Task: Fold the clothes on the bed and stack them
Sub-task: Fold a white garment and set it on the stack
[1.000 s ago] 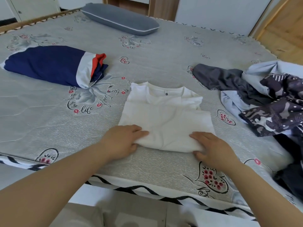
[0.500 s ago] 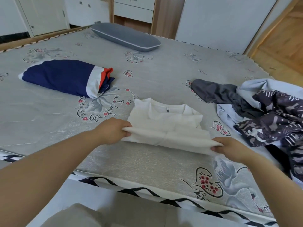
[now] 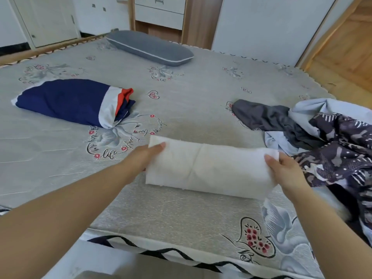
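A white shirt, folded into a thick oblong bundle, lies across the near middle of the bed. My left hand grips its left end, thumb on top. My right hand grips its right end, thumb over the upper corner. A folded navy garment with a white and red band rests at the left of the bed. At the right a loose pile holds a dark grey garment, a light blue one and a dark patterned one.
A grey pillow lies at the far side of the bed. The bed's near edge with a black zigzag trim runs below my arms. White cabinets and drawers stand behind the bed, and wooden floor shows at the far right.
My hands lifted the shirt's near half and folded it over the collar end. The shirt is now a shorter, thicker bundle, gripped at both ends.
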